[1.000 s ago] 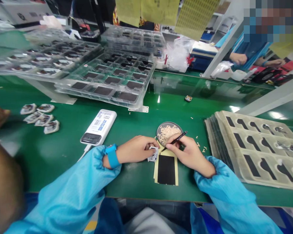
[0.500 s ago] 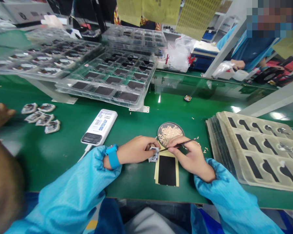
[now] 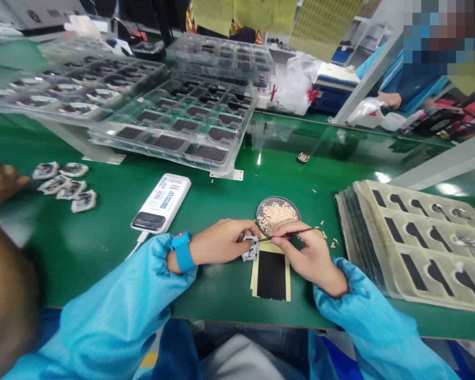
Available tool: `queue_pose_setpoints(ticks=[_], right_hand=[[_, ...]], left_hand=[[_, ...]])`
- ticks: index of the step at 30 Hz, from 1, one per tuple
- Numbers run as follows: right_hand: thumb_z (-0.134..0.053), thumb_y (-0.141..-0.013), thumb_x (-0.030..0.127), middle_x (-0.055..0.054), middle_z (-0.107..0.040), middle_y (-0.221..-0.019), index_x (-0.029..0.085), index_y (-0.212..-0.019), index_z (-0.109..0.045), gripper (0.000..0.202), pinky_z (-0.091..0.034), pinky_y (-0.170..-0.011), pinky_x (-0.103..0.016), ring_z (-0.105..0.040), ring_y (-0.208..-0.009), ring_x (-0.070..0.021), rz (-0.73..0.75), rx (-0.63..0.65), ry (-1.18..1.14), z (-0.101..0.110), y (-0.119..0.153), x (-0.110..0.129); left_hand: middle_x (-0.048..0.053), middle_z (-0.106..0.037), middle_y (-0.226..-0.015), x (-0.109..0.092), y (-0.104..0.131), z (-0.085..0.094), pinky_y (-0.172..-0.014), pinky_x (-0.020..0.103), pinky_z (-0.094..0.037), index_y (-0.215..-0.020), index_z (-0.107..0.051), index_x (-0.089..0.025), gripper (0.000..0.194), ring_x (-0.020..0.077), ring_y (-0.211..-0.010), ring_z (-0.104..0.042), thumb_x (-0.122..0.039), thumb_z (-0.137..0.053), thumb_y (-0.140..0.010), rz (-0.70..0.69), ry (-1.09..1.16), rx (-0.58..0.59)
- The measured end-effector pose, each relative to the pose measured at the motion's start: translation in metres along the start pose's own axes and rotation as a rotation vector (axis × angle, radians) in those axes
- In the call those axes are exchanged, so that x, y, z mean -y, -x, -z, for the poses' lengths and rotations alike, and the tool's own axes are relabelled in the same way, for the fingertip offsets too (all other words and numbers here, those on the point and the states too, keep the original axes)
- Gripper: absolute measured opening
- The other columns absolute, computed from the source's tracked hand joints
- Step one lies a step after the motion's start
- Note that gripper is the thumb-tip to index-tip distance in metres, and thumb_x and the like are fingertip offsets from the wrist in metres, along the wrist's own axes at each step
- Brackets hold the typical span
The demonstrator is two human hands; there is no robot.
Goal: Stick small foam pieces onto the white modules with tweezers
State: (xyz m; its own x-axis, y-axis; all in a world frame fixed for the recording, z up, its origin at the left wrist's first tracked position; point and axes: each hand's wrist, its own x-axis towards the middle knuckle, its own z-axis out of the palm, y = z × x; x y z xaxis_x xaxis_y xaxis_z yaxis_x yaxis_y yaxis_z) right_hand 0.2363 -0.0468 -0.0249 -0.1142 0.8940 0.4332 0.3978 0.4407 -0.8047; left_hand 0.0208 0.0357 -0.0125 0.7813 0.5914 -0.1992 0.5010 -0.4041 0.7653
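Note:
Between the thumb and fingers of my left hand [image 3: 225, 241] is a small white plastic housing [image 3: 250, 249], held just above the green bench. My right hand [image 3: 303, 250] pinches dark tweezers [image 3: 296, 233], whose tips reach the housing's upper right side. Whether the tips hold anything is too small to tell. Behind my hands stands a round dish [image 3: 277, 212] full of tiny beige pieces, partly covered by my right fingers. A black pad on yellow backing sheets [image 3: 271, 275] lies below, between my hands. A few loose beige bits [image 3: 334, 243] are scattered right of the dish.
A white power bank [image 3: 161, 203] with a cable lies at left, near several white housings [image 3: 71, 187]. Another person's hand [image 3: 2, 184] rests at the left edge. Clear trays [image 3: 174, 126] stand behind; stacked beige trays [image 3: 431, 243] sit at right. One small part [image 3: 303, 158] lies farther back.
The tweezer tips have moved slightly left, from beside the housing onto its edge. My left hand keeps its hold on the housing. The view has shifted a little.

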Motion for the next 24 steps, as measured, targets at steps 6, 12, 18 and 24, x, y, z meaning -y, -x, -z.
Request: queue_pose_setpoints(ticks=[6, 12, 18, 24], right_hand=[[-0.068, -0.087, 0.013, -0.005, -0.070, -0.094, 0.021, -0.097, -0.065, 0.012, -0.056, -0.081, -0.036, -0.067, -0.091, -0.0193, -0.009, -0.004, 0.017, 0.0006, -0.0002, -0.0007], [-0.068, -0.087, 0.011, -0.005, -0.070, -0.094, 0.021, -0.098, -0.065, 0.015, -0.056, -0.081, -0.035, -0.067, -0.091, -0.0186, -0.002, 0.002, 0.008, 0.0003, -0.0002, -0.0006], [-0.067, -0.087, 0.012, -0.005, -0.070, -0.094, 0.021, -0.098, -0.064, 0.014, -0.056, -0.081, -0.036, -0.067, -0.091, -0.0192, -0.003, 0.007, 0.009, -0.0003, 0.0001, -0.0006], [-0.067, -0.087, 0.013, -0.005, -0.070, -0.094, 0.021, -0.098, -0.065, 0.013, -0.056, -0.079, -0.035, -0.067, -0.090, -0.0187, -0.002, 0.023, 0.017, -0.0008, 0.0000, 0.0002]], left_hand=[[-0.004, -0.068, -0.082, -0.0018, -0.0002, 0.0009, -0.065, 0.022, -0.040, -0.107, -0.066, -0.025, 0.025, 0.0128, -0.073, -0.060, -0.022, -0.053, -0.087, -0.005, -0.004, 0.002], [-0.004, -0.068, -0.082, -0.0024, -0.0003, 0.0012, -0.065, 0.022, -0.040, -0.109, -0.066, -0.025, 0.026, 0.0130, -0.072, -0.060, -0.021, -0.052, -0.087, -0.010, -0.010, -0.001], [-0.003, -0.069, -0.082, -0.0008, -0.0001, 0.0002, -0.066, 0.023, -0.041, -0.109, -0.066, -0.024, 0.026, 0.0134, -0.073, -0.060, -0.022, -0.053, -0.087, -0.021, -0.010, -0.008], [-0.003, -0.068, -0.083, 0.0001, -0.0002, 0.0002, -0.067, 0.023, -0.041, -0.109, -0.066, -0.025, 0.026, 0.0135, -0.073, -0.060, -0.022, -0.052, -0.087, -0.025, -0.014, 0.000]])
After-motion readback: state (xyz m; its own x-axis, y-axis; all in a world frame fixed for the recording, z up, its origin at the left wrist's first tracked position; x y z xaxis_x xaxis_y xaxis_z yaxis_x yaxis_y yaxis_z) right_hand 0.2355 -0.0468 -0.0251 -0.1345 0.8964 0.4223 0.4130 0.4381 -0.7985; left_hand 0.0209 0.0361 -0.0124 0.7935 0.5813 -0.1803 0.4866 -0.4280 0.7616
